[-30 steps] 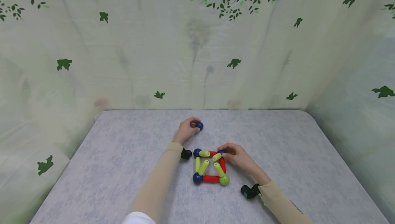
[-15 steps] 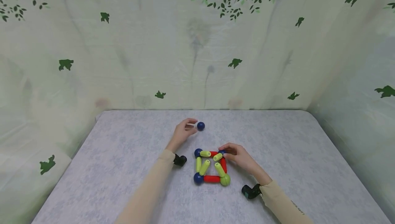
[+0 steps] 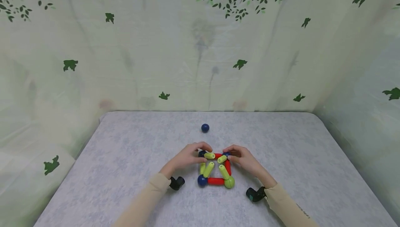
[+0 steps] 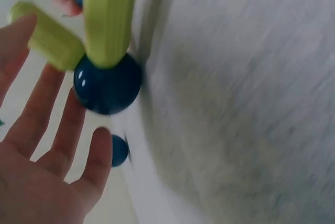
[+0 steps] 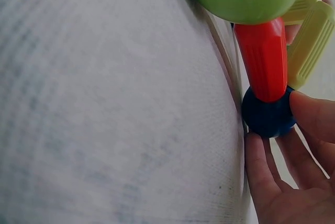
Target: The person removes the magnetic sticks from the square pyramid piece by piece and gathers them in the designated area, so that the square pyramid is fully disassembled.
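Note:
A square frame of magnetic balls and rods lies on the table. A light green ball (image 3: 229,182) and a blue ball (image 3: 202,180) form its near corners, with a red rod (image 3: 216,181) between them. Yellow-green rods (image 3: 208,169) slant up from the corners. At the far-right corner, my right hand (image 3: 245,159) pinches a blue ball (image 5: 268,111) between thumb and fingers. My left hand (image 3: 189,155) reaches around the far-left blue ball (image 4: 107,85), its fingers extended and spread close by the ball, thumb near a slanting rod.
A loose blue ball (image 3: 205,128) sits beyond the frame, toward the back of the grey table (image 3: 140,133). A pale curtain (image 3: 175,46) with leaf and bird prints hangs behind and at both sides. Each wrist carries a small black camera (image 3: 256,194).
My left hand has let go of the loose blue ball at the back and come nearer, to the frame's far-left corner. The right hand has stayed at the far-right ball.

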`<state>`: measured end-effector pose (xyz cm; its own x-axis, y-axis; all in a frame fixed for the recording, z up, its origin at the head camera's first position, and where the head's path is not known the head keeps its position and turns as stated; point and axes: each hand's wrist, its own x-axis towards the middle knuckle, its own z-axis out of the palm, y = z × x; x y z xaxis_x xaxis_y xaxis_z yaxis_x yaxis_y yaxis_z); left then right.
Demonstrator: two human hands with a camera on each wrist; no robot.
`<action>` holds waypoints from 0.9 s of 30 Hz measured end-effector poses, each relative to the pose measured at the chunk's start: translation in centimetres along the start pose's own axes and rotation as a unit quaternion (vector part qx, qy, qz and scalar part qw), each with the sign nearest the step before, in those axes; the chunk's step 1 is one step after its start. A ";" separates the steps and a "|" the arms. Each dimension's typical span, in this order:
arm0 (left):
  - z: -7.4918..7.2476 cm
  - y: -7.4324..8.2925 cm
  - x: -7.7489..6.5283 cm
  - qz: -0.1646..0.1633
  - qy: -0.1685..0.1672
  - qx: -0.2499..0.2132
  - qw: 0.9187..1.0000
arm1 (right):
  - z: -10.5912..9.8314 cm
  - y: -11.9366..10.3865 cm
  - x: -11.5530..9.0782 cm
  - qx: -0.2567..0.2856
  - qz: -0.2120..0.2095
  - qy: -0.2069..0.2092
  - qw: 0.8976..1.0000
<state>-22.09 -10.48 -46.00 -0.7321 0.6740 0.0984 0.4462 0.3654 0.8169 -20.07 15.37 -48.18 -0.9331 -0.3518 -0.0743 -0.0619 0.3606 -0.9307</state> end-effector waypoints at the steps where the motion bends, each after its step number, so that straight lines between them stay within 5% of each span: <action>1: 0.3 0.1 0.0 0.008 0.003 0.019 1.000 | 0.0 0.0 0.0 0.001 -0.003 -0.002 1.000; 7: 1.4 0.4 0.1 0.056 0.040 0.100 0.993 | -0.1 0.2 0.0 0.007 -0.014 -0.007 1.000; 13: 1.7 0.6 0.0 0.052 0.069 0.131 0.988 | -0.2 0.3 -0.1 0.008 -0.012 -0.006 1.000; 27: 0.3 0.1 0.1 -0.001 0.140 0.076 0.987 | -0.1 0.5 0.0 0.004 -0.001 0.000 1.000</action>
<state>-21.93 -10.20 -46.03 -0.8374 0.4764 0.2680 0.5012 0.4736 0.7242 -20.18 15.65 -48.59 -0.9333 -0.3518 -0.0717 -0.0613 0.3529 -0.9336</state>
